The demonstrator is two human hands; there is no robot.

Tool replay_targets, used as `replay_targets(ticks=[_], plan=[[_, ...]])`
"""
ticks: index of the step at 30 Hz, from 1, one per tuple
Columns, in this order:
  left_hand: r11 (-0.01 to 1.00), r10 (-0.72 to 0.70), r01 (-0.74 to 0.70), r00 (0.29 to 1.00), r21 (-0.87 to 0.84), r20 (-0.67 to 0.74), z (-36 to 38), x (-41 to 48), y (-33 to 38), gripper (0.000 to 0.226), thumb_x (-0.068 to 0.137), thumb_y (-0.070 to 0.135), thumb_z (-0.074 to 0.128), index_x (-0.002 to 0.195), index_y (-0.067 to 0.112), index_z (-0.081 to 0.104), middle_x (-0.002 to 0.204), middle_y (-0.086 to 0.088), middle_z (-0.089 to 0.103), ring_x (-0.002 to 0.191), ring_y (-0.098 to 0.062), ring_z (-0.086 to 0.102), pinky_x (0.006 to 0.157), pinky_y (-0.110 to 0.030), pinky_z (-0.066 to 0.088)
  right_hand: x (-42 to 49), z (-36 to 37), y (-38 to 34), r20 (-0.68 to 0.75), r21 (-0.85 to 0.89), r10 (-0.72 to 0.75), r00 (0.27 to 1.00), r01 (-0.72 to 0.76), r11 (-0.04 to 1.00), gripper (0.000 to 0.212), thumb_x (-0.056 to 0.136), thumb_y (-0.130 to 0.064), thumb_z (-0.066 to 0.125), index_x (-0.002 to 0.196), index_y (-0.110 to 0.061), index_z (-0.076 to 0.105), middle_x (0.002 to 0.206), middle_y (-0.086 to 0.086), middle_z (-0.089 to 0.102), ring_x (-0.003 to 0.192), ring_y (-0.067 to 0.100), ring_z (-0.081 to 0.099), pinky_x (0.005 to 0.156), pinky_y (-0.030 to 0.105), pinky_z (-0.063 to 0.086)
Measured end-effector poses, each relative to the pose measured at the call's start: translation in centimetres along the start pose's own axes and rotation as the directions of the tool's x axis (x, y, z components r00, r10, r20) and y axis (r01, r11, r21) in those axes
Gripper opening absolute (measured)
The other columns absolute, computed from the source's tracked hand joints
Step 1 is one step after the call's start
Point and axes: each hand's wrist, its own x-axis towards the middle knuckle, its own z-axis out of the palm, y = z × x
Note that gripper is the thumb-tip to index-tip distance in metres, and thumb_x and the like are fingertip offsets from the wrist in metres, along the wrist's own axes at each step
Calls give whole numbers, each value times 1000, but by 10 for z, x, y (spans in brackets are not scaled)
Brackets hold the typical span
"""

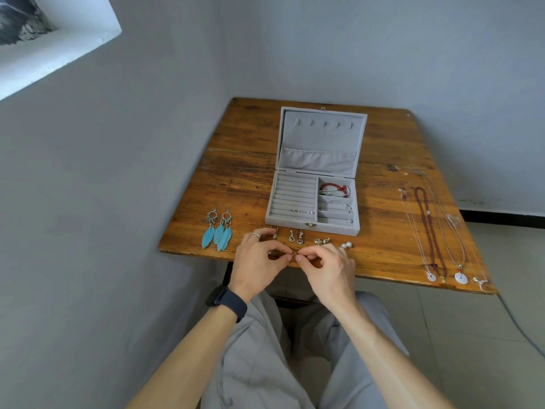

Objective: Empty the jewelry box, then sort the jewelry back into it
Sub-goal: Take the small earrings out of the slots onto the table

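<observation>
The grey jewelry box (298, 219) stands open mid-table, lid up. A red bead bracelet (333, 188) and thin chains lie in its right compartments, and small rings (300, 211) sit in the ring rolls. At the table's front edge, my left hand (258, 261) and my right hand (327, 267) meet fingertip to fingertip and pinch one small earring (295, 255) between them. Blue feather earrings (218, 231) lie to the left. Small drop earrings (295, 238), studs (321, 241) and pearl studs (346, 245) are lined up in front of the box.
Several necklaces (433, 231) are laid out lengthwise along the right side of the wooden table (241, 137). A grey wall runs close on the left and behind. My knees sit under the table's front edge.
</observation>
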Motion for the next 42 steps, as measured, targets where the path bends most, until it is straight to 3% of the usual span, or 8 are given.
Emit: replay_targets(ticks=[13,18,22,25,29,33,36,42], plan=[[1000,12,-12,1000,-3,2,-2,-1,1,18,84,41,76,102,40,75,138,11,50,129,-11,39,104,-28,31,-2,1,6,-24,23,-27,999,27,999,14,82,-37,77,95,-32,76,89,-18,64,86,6,54,71,31,37],[997,69,-69,997,-34,23,-6,-2,-1,27,85,36,76,111,40,70,135,14,49,126,-7,41,104,-26,35,-4,-5,5,39,66,-32,999,29,997,15,83,-36,76,98,-35,74,89,-22,61,84,1,56,76,35,50],[985,92,-102,993,-137,-80,-19,8,-6,42,91,30,68,131,38,56,131,19,47,122,-1,42,103,-26,44,8,-24,-1,61,145,-58,996,48,988,12,89,-33,71,101,-35,71,93,-21,63,86,-5,59,72,15,48],[994,109,-111,984,-6,-140,-29,32,-2,49,98,33,59,145,31,46,144,10,48,132,-7,42,105,-27,43,38,-37,-11,47,91,-123,991,119,989,12,91,-31,69,102,-30,73,93,-17,67,81,-7,60,65,6,46],[957,127,-131,991,259,32,-31,65,7,61,104,42,40,159,25,20,165,3,22,152,-16,18,123,-40,23,84,-34,-18,60,-67,-159,985,163,984,19,94,-36,65,109,-28,72,99,-11,67,86,3,62,69,15,50],[915,61,-149,970,374,237,-27,79,10,58,108,43,20,161,24,6,168,6,-2,154,-13,0,124,-44,8,107,-26,-20,183,-265,-172,968,217,939,29,97,-39,59,123,-31,68,112,-7,65,103,10,56,80,22,49],[916,46,-148,962,374,268,-23,78,8,58,108,44,12,160,23,0,167,8,-10,154,-12,-3,125,-43,7,111,-22,-20,230,-330,-214,949,283,901,29,97,-38,59,123,-30,70,112,-6,64,104,13,54,85,27,50],[924,35,-128,967,360,253,-18,79,4,57,108,45,10,160,25,-1,166,10,-13,154,-12,-3,125,-44,5,116,-21,-24,292,-385,-283,914,383,840,28,97,-39,58,121,-29,72,104,-9,61,96,11,47,76,25,45]])
